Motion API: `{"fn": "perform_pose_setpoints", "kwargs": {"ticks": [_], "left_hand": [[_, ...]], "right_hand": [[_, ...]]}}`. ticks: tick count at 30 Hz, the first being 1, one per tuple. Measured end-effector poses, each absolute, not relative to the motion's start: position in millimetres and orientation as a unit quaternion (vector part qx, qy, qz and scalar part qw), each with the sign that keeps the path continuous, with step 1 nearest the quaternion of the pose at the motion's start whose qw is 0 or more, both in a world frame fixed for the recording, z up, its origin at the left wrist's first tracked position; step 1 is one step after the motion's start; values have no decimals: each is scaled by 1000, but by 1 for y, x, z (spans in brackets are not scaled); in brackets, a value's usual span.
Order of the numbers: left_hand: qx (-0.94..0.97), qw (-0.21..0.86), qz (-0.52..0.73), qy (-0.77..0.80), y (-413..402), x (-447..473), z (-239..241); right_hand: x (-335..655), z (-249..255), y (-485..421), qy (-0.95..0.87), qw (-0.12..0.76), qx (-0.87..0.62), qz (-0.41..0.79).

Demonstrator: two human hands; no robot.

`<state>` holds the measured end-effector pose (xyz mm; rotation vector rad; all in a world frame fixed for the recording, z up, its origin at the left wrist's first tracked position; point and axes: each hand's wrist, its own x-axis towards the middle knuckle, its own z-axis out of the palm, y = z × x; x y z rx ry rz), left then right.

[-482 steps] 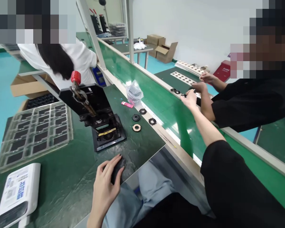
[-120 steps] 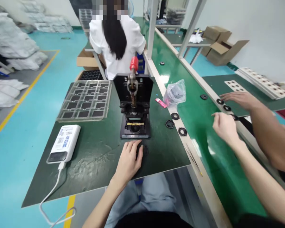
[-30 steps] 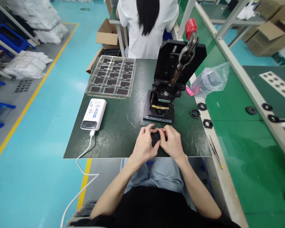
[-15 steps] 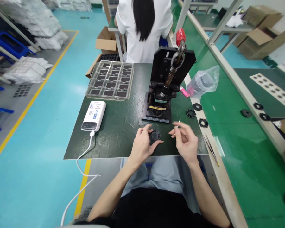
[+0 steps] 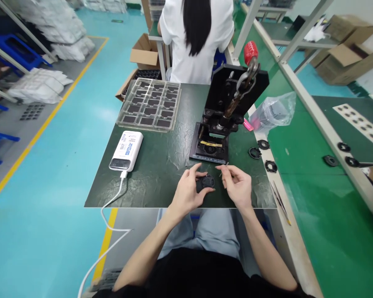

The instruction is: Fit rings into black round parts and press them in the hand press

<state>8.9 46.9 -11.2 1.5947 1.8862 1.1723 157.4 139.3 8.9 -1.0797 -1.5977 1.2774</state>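
My left hand (image 5: pixel 187 189) curls around a small round black plastic part (image 5: pixel 208 181), with the thumb and fingers at its edges, low over the table's front. Close by on the right, my right hand (image 5: pixel 238 187) pinches a thin, pale stick-like piece (image 5: pixel 221 172) between thumb and finger. Its exact kind is too small to make out. Just beyond both hands stands a black hand press (image 5: pixel 209 155) with a red-gripped lever (image 5: pixel 250 50). A yellow strip (image 5: pixel 211 144) lies across its base.
On the left are a white power bank (image 5: pixel 126 150) with a cable and a clear tray (image 5: pixel 149 103) of dark rectangular pieces. At right lie black rings (image 5: pixel 270 166), tweezers (image 5: pixel 280 203) and a plastic bag (image 5: pixel 275 111). A person in white (image 5: pixel 174 54) sits ahead.
My right hand has moved left, nearer the round black part, carrying the thin piece. My left hand's fingers have closed in around the part. The view has shifted slightly.
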Motion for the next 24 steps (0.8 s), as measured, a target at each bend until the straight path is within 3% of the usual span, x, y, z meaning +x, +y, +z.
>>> {"fn": "perform_pose_setpoints", "kwargs": {"ticks": [14,24], "left_hand": [[580,193,427,667,47,9,-11],[587,190,421,665,48,9,-16]], "right_hand": [[156,-2,136,-692,335,-396,502],[148,0,128,-812,336,-337,340]]}}
